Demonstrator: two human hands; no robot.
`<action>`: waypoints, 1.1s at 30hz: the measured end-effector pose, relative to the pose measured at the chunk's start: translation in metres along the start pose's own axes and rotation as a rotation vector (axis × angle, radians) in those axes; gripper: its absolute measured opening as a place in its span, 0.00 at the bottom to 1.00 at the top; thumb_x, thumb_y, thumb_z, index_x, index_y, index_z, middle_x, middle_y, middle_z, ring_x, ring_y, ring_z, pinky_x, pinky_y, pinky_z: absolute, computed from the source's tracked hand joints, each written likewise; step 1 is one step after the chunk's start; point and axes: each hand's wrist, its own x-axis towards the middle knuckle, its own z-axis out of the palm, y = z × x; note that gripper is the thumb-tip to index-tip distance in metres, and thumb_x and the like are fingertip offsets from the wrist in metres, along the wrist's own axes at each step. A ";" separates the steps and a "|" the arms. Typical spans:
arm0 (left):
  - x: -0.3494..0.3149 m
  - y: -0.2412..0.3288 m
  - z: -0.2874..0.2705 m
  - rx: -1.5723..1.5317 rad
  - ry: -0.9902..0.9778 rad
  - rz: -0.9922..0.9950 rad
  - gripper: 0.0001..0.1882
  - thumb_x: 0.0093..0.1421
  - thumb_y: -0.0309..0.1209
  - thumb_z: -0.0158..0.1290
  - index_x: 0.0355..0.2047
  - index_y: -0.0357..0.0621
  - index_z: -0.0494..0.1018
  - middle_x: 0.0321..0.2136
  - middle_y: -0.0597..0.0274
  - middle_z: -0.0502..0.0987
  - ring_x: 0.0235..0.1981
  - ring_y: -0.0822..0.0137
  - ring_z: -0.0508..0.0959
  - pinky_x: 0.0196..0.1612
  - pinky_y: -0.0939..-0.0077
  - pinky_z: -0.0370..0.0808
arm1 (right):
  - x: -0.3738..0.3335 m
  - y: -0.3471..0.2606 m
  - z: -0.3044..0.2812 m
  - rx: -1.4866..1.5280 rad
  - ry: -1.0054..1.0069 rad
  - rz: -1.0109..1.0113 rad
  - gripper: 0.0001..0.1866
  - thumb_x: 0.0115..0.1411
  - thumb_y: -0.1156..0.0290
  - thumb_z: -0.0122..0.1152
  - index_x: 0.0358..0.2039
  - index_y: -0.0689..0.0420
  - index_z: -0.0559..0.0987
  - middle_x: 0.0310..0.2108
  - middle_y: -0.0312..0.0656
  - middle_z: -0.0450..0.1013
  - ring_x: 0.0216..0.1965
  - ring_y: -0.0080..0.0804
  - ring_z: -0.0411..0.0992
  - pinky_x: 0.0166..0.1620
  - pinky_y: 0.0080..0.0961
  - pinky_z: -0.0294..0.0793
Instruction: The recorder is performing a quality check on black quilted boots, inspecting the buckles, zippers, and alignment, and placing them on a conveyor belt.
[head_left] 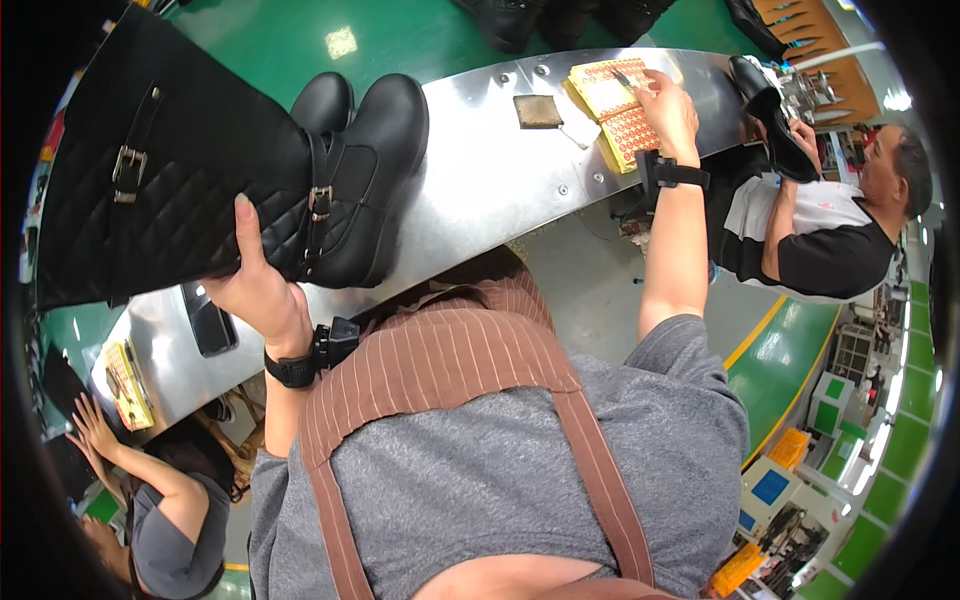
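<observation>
My left hand [262, 290] grips a tall black boot [190, 190] by its quilted shaft, thumb on top. The boot lies on its side, with buckled straps at the ankle and upper shaft and its toe toward the table's middle. Behind it shows the rounded toe of a second black boot [322, 100]. Over yellow-backed sheets of round red stickers [632, 135], my right hand [668, 108] has its fingers drawn together. A small dark slim object [622, 78] lies at these fingertips; whether they pinch it or a sticker is too small to tell.
The curved metal table [480, 180] bears a dark square pad [538, 112], a phone [208, 320] and another yellow sticker pad [128, 385]. Co-workers sit at both ends; the right one holds a black shoe [775, 130]. More black footwear [560, 20] stands beyond the far edge.
</observation>
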 end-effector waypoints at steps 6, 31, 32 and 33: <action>0.003 -0.004 -0.002 0.044 0.012 0.082 0.22 0.50 0.18 0.65 0.46 0.34 0.74 0.44 0.60 0.77 0.43 0.70 0.77 0.51 0.75 0.72 | 0.024 0.045 0.036 0.104 -0.158 -0.083 0.22 0.53 0.60 0.65 0.48 0.55 0.80 0.37 0.43 0.80 0.41 0.37 0.79 0.43 0.32 0.75; 0.001 -0.011 -0.007 -0.112 -0.078 0.023 0.25 0.52 0.21 0.65 0.49 0.37 0.68 0.45 0.60 0.76 0.45 0.69 0.76 0.53 0.76 0.70 | -0.198 -0.182 -0.005 0.703 -0.146 -0.544 0.12 0.56 0.63 0.66 0.32 0.58 0.78 0.23 0.43 0.74 0.24 0.37 0.74 0.28 0.30 0.72; 0.001 -0.011 -0.007 -0.116 -0.076 0.024 0.25 0.52 0.21 0.65 0.49 0.37 0.68 0.45 0.60 0.76 0.45 0.69 0.76 0.53 0.76 0.70 | -0.198 -0.187 -0.002 0.708 -0.073 -0.589 0.12 0.56 0.62 0.66 0.31 0.57 0.78 0.22 0.42 0.74 0.23 0.38 0.74 0.28 0.31 0.72; 0.001 -0.011 -0.007 -0.121 -0.075 0.025 0.25 0.52 0.21 0.66 0.49 0.37 0.68 0.45 0.60 0.76 0.45 0.69 0.76 0.53 0.76 0.70 | -0.198 -0.190 -0.001 0.709 -0.076 -0.588 0.12 0.56 0.62 0.66 0.31 0.57 0.78 0.22 0.42 0.74 0.23 0.38 0.74 0.28 0.31 0.72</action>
